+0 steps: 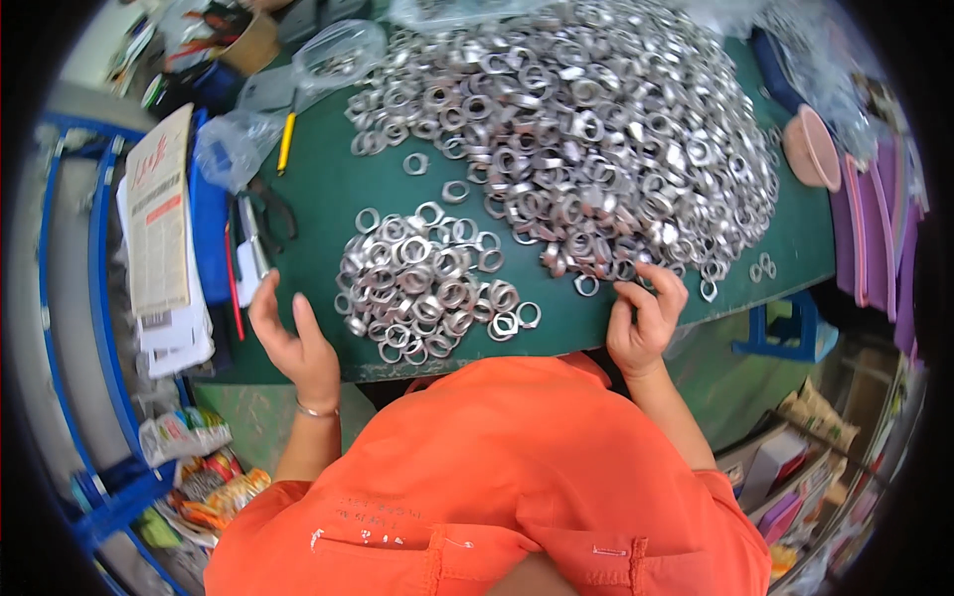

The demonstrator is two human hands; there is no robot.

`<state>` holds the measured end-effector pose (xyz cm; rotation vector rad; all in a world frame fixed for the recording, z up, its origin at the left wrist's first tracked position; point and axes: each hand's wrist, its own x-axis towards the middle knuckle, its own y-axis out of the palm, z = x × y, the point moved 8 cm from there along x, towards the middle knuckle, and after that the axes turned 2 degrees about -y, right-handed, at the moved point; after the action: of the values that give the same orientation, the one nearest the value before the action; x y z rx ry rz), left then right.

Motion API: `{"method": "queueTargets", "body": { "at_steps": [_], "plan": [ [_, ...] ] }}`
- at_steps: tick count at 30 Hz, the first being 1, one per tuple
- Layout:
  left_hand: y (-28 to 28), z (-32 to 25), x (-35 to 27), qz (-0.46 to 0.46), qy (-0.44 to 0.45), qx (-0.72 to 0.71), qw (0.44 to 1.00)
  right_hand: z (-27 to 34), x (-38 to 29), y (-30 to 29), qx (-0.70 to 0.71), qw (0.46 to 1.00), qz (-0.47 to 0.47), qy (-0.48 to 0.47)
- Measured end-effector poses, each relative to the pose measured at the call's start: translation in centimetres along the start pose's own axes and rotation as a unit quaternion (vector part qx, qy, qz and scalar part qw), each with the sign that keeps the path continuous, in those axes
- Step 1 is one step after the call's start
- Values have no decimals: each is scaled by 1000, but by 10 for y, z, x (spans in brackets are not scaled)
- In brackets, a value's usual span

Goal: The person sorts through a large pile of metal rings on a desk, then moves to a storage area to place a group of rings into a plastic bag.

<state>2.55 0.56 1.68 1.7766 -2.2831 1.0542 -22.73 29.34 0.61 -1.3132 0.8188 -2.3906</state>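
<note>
A large heap of metal rings [596,141] with flat-sided rims covers the back and right of the green tabletop [313,194]. Nearer to me, left of centre, lies a smaller pile of similar rings [417,283]. My left hand [294,335] is held left of the small pile, fingers apart, with nothing in it. At the front edge of the large heap is my right hand [647,316], its fingers curled and their tips close to the rings; whether it holds one is unclear. A single ring [586,284] lies just left of those fingertips.
On the left are a yellow cutter knife [286,141], dark-handled pliers [276,212], a red pen [234,283] and stacked papers [160,223]. Plastic bags [339,56] lie at the back left. A pink bowl [812,149] stands right of the heap, near purple foam sheets [872,223]. A blue stool [790,328] is beyond the table edge.
</note>
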Motion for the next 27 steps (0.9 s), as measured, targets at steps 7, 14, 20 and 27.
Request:
{"method": "queueTargets", "body": {
  "at_steps": [7, 14, 20, 27],
  "plan": [
    [20, 3, -65, 227, 62, 222, 946, 40, -12, 11, 114, 946, 181, -245],
    [45, -13, -50, 292, 102, 210, 927, 50, -20, 26, 144, 903, 282, -291],
    [53, -16, -48, 296, 95, 205, 928, 52, -19, 21, 94, 914, 254, -303],
    [49, -3, -48, 304, 87, 164, 934, 57, 19, -10, 157, 919, 174, -318]
  ]
}}
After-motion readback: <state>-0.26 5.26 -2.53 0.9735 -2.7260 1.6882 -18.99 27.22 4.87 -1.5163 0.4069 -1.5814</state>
